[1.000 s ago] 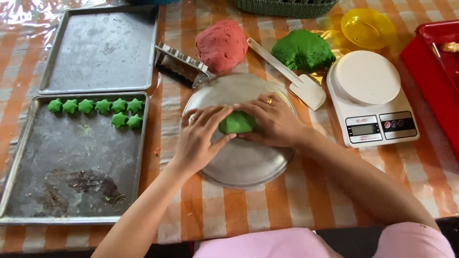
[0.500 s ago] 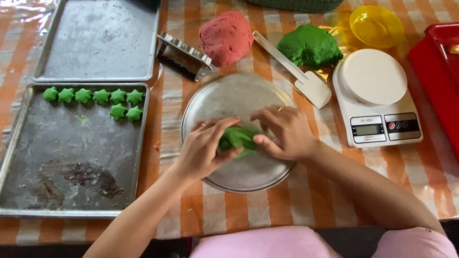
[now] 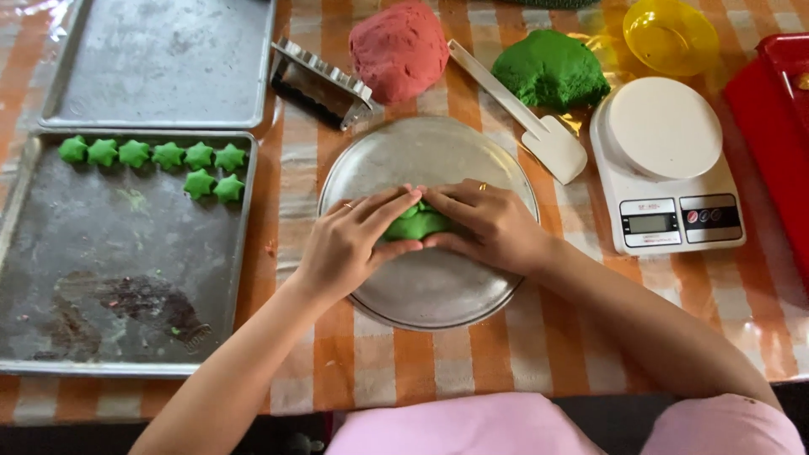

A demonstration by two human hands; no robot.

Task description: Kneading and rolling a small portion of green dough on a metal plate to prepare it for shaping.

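Both hands press on a small piece of green dough (image 3: 415, 225) lying on a round metal plate (image 3: 425, 160) in the middle of the table. My left hand (image 3: 350, 240) covers the dough's left side, fingers stretched over it. My right hand (image 3: 489, 225) holds its right side, a ring on one finger. Most of the dough is hidden under the fingers. Several green star-shaped pieces (image 3: 168, 156) lie in rows at the top of a dark baking tray (image 3: 101, 286) on the left.
A second baking tray (image 3: 160, 59) sits at the back left. Behind the plate are a fluted metal cutter (image 3: 320, 82), a red dough ball (image 3: 399, 49), a white spatula (image 3: 527, 118), a green dough lump (image 3: 549, 69), a yellow bowl (image 3: 670, 35), a white scale (image 3: 666, 164) and a red tray (image 3: 775, 109).
The hands and the green dough have shifted toward the near middle of the plate, and the fingers have closed more tightly over the dough.
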